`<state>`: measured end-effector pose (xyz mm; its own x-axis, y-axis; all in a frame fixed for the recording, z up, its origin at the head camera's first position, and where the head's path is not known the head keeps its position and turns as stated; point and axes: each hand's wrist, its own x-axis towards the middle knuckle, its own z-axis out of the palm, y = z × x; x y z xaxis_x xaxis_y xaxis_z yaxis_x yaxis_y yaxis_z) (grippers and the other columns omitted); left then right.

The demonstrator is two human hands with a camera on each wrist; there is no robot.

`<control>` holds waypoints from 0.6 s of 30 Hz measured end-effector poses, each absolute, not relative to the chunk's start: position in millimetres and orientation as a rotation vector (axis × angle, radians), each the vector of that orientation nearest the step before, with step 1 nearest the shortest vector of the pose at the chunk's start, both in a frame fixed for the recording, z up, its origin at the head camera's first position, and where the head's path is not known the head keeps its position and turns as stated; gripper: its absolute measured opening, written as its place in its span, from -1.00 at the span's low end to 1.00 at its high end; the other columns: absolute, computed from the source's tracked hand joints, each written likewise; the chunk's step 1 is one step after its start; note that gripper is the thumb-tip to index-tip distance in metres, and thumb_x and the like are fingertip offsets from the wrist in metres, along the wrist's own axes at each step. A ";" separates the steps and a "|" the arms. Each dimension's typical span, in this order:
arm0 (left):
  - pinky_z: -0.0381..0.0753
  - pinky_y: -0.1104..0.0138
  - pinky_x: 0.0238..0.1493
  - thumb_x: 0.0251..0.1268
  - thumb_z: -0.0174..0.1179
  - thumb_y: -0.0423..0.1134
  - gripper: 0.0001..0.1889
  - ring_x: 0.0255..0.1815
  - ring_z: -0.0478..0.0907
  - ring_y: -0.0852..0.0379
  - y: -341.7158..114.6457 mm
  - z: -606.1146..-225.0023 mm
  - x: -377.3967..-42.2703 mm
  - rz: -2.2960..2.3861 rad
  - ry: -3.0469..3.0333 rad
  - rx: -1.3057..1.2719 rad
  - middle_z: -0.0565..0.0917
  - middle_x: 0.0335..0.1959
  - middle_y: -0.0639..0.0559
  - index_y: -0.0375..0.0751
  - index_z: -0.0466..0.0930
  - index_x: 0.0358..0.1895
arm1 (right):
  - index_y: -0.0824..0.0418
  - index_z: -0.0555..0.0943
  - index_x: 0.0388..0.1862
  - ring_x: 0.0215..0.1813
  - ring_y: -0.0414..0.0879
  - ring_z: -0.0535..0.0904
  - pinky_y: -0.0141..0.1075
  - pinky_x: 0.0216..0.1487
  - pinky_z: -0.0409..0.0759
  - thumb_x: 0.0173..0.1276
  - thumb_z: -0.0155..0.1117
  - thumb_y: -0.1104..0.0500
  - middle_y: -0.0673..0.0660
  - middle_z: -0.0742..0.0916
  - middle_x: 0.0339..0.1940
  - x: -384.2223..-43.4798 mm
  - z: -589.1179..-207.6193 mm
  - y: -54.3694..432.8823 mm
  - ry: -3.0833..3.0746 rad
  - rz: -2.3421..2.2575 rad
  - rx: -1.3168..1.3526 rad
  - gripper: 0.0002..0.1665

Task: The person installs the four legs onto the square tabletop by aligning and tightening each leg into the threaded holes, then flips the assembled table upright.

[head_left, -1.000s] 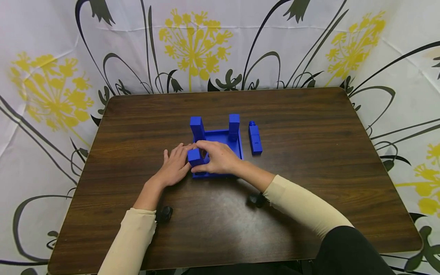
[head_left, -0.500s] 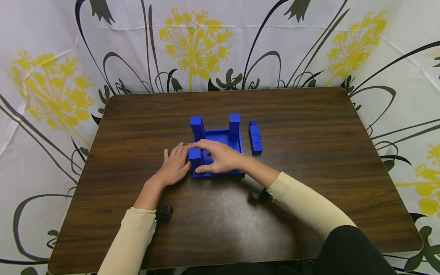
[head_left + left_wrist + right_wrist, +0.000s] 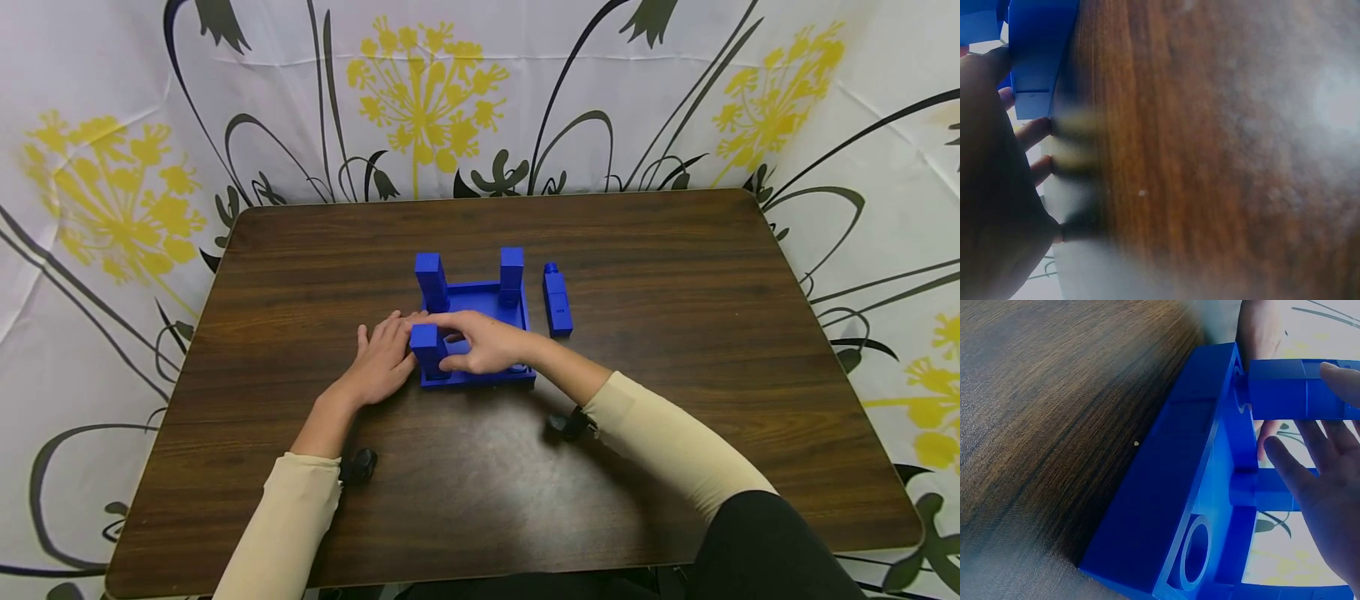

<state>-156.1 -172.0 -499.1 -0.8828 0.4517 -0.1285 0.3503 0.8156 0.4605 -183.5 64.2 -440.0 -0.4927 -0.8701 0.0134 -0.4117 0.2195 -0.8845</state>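
A blue square tray-like base [image 3: 487, 379] lies on the table, with upright blue square legs at three corners. My right hand [image 3: 487, 343] reaches over the base and holds the near-left leg [image 3: 427, 348] between thumb and fingers. In the right wrist view, the thumb touches one side of that leg [image 3: 1277, 390]. My left hand [image 3: 378, 362] lies against the base's left side, fingers stretched forward. The left wrist view shows those fingers [image 3: 1036, 132] beside the blue side wall [image 3: 1035, 69]. A round socket [image 3: 1205, 553] shows in the near-right corner.
A loose blue leg [image 3: 557, 302] with a threaded-looking end lies right of the base. Far-left [image 3: 431, 282] and far-right [image 3: 512, 277] legs stand upright. The brown wooden table [image 3: 675, 333] meets a flowered white cloth [image 3: 525, 83] at the back.
The right hand's thumb and fingers shift around the near-left leg, and the hand turns slightly. That leg looks more upright and square to the base. The left hand stays put.
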 end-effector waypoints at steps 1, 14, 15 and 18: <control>-0.45 -0.38 0.29 0.56 -0.17 -0.02 -0.40 0.57 -0.23 -0.18 -172.0 -499.2 -156.3 0.630 2.771 0.625 0.05 0.56 -0.10 -0.02 -0.02 0.57 | 0.32 0.23 0.50 0.42 0.00 0.34 -0.25 0.31 0.37 0.32 0.32 0.33 0.23 0.36 0.48 -183.6 -440.1 64.1 2.002 -1.224 -1.173 -0.20; -0.46 -0.39 0.27 0.55 -0.13 -0.09 -0.42 0.57 -0.21 -0.21 -172.9 -500.7 -156.2 0.685 2.762 0.629 0.05 0.56 -0.08 0.12 -0.03 0.55 | 0.28 0.40 0.35 0.24 -0.07 0.49 -0.25 0.17 0.51 0.25 0.45 0.20 0.14 0.56 0.25 -180.1 -442.6 60.0 2.133 -1.222 -1.139 -0.29; -0.46 -0.39 0.27 0.54 -0.13 -0.10 -0.41 0.57 -0.21 -0.20 -172.9 -500.8 -156.2 0.687 2.762 0.628 0.05 0.56 -0.08 0.13 -0.04 0.55 | 0.26 0.41 0.33 0.23 -0.09 0.50 -0.25 0.16 0.52 0.24 0.46 0.18 0.12 0.58 0.22 -179.7 -442.5 59.7 2.150 -1.218 -1.139 -0.30; -0.47 -0.39 0.27 0.54 -0.12 -0.11 -0.40 0.57 -0.22 -0.20 -173.4 -501.3 -156.1 0.691 2.756 0.627 0.05 0.56 -0.08 0.14 -0.06 0.56 | 0.22 0.45 0.28 0.20 -0.13 0.51 -0.21 0.14 0.54 0.22 0.49 0.15 0.08 0.61 0.16 -178.7 -442.2 58.5 2.187 -1.209 -1.140 -0.33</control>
